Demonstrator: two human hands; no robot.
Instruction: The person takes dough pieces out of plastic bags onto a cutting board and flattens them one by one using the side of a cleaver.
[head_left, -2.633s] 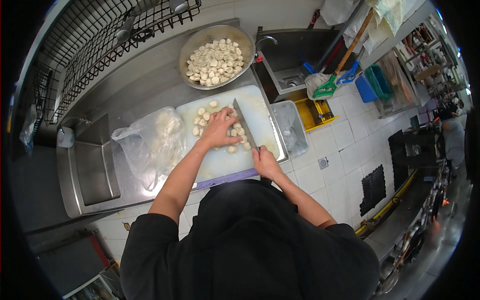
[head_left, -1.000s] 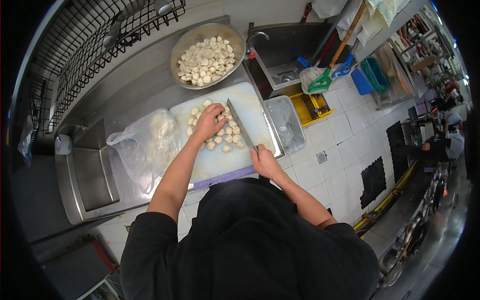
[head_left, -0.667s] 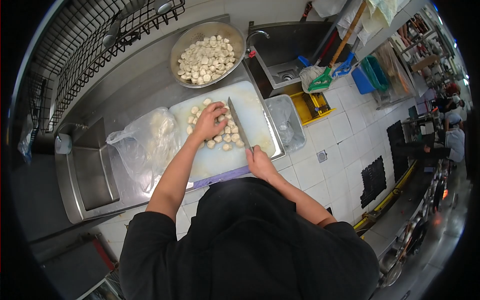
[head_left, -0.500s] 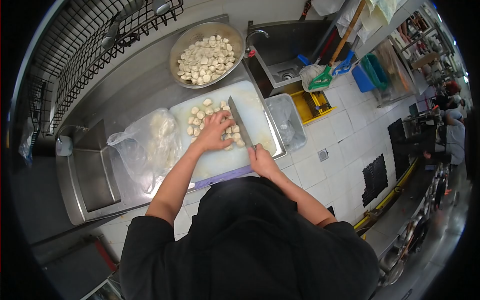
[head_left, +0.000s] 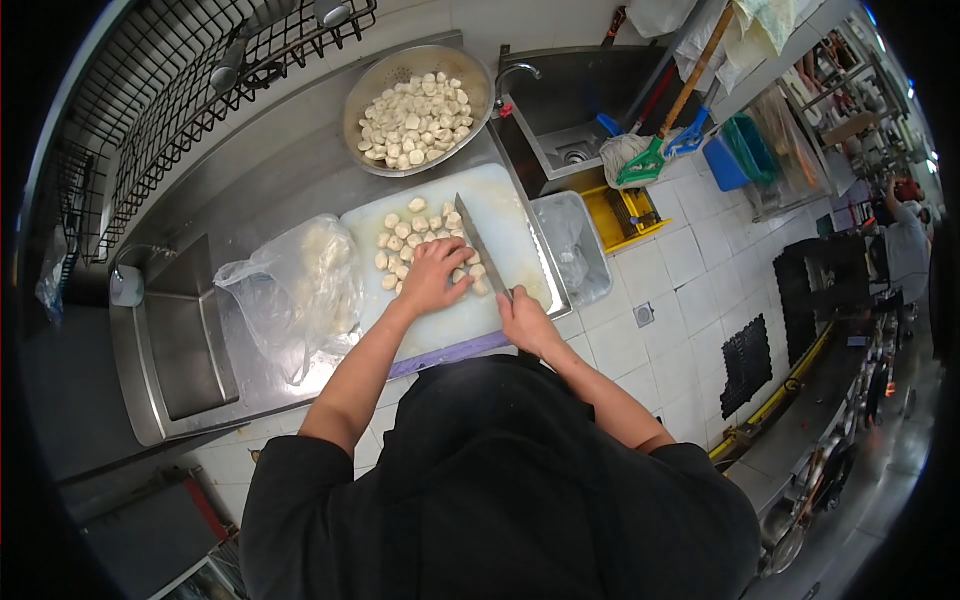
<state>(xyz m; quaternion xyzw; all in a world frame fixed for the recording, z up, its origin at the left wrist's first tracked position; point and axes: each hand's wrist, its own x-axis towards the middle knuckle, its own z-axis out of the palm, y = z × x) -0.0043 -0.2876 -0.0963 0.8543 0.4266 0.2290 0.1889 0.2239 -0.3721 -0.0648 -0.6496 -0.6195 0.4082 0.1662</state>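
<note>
My right hand (head_left: 530,325) is closed round the handle of a long kitchen knife (head_left: 478,240). Its blade slants over the white cutting board (head_left: 515,215), along the right side of several round pale pieces (head_left: 396,245) that look like button mushrooms. My left hand (head_left: 436,275) lies over some of these pieces just left of the blade, thumb apart from the fingers; its fingertips partly hide what they touch. A clear plastic bag (head_left: 295,290) with pale contents rests left of the board. Behind the board stands a metal colander (head_left: 360,95) heaped with similar pieces.
A metal sink (head_left: 185,340) lies at far left, another sink (head_left: 560,140) at back right. Right of the counter are a clear plastic bin (head_left: 590,275), a yellow mop bucket (head_left: 625,225) and a green mop (head_left: 645,165). A wire rack (head_left: 180,130) hangs upper left. Another person (head_left: 908,250) stands far right.
My left hand has shifted slightly down over the pieces, its fingers closer together. The knife stays in nearly the same place in my right hand. The person at far right has changed posture.
</note>
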